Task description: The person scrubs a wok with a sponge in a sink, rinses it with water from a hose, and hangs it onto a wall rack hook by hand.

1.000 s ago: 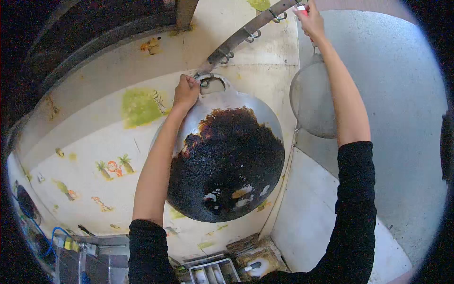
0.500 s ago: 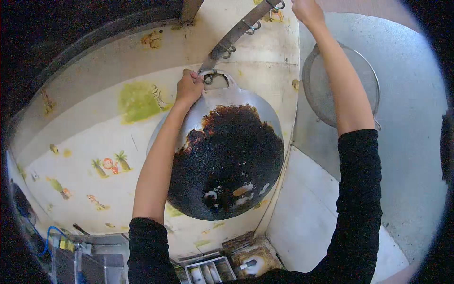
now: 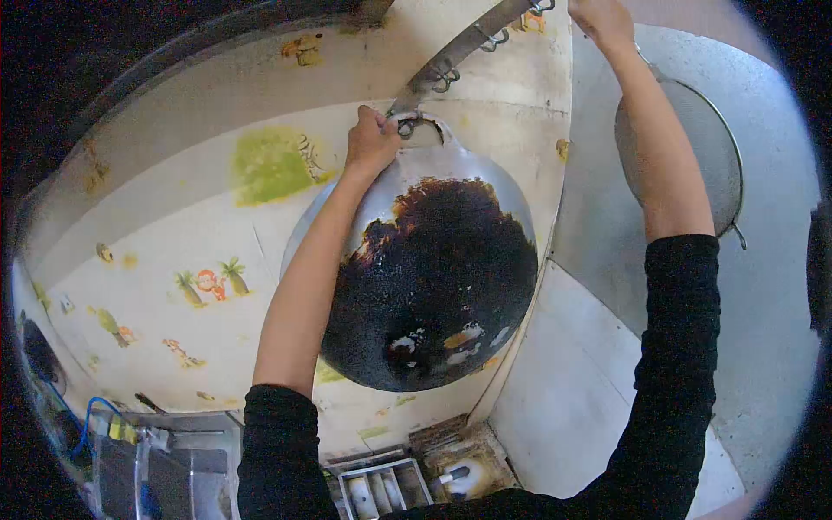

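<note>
A large wok [image 3: 433,277] hangs against the wall below a hook rail [image 3: 459,52], its underside toward me and crusted with black and brown soot. My left hand [image 3: 371,143] is closed on the left side of the wok's loop handle, close to the rail's lower end. At the top edge, partly cut off, my right hand [image 3: 604,24] is closed around the handle of a round mesh strainer [image 3: 724,156]. My right forearm covers part of the strainer's mesh. Several wire hooks stick out from the rail between my hands.
A metal sink [image 3: 169,477] with a blue hose lies at lower left. Below the wok sits a divided tray [image 3: 384,491], beside a white container [image 3: 464,477] with a dark handle in it. Grey metal paneling [image 3: 771,286] covers the right side.
The strainer has shifted right and turned slightly, along with my right hand. My left hand stays on the wok handle. The whole view has shifted a little.
</note>
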`<state>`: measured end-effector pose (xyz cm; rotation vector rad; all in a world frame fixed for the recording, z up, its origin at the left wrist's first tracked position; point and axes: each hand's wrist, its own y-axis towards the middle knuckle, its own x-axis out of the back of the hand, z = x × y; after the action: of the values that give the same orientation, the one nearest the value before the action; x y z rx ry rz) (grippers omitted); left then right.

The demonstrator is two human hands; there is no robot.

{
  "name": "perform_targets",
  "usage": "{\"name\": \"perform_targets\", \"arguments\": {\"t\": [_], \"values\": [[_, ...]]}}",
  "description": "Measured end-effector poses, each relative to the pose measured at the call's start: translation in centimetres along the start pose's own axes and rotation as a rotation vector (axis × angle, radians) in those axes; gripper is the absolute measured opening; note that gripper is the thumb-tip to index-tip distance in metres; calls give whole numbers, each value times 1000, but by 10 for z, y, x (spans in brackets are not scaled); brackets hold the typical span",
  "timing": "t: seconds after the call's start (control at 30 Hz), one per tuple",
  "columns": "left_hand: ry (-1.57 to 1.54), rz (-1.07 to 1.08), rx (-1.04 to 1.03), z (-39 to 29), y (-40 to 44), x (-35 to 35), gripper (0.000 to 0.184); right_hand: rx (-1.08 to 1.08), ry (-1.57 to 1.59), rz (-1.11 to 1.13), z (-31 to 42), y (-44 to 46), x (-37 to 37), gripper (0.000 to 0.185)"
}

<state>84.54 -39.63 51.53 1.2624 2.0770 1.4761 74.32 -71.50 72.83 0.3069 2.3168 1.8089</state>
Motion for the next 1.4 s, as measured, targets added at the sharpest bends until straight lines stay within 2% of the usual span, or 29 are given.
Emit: {"name": "perform_targets", "arguments": {"t": [0.07, 0.2, 0.3, 0.37, 0.5, 0.57, 0.6, 0.67, 0.8, 0.87, 1.07, 1.2, 1.3, 1.37, 1.4], "values": [[-16, 15, 13, -3, -2, 3, 28, -101, 307, -190, 17, -7, 18, 35], [-21, 5, 16, -2, -2, 4, 28, -133, 401, -225, 7, 2, 0, 36], [-69, -6, 54, 3, -2, 2, 29, -75, 431, -334, -2, 8, -26, 37], [-57, -28, 5, 4, -3, 2, 29, -304, 547, -185, -13, 11, -50, 41], [-61, -16, 16, 3, -6, 7, 29, -282, 501, -177, -37, -5, -95, 47], [-82, -16, 40, 1, -7, 9, 29, -640, 648, 130, -36, -18, -87, 47], [-81, -13, 39, 0, -8, 10, 29, -644, 647, 131, -37, -25, -87, 47], [-109, -14, 58, 2, -7, 11, 30, -444, 607, 23, -43, -43, -92, 54], [-60, -7, 15, 8, -6, 13, 31, -588, 832, 176, -35, -85, -84, 43], [-29, 14, 12, 10, -6, 15, 33, -261, 742, -177, -43, -110, -109, 43], [-57, 52, 34, 16, -2, 14, 34, -386, 762, -64, -34, -131, -92, 44], [-35, 93, 49, 14, -5, 15, 33, -382, 809, -55, -30, -139, -88, 44], [86, 52, -59, 3, -12, 19, 32, -413, 830, 14, -28, -150, -79, 47], [149, 96, -22, 2, -13, 21, 32, -564, 796, 154, -28, -158, -74, 49], [147, 97, -23, 2, -13, 22, 32, -565, 794, 154, -28, -162, -72, 49]]}}
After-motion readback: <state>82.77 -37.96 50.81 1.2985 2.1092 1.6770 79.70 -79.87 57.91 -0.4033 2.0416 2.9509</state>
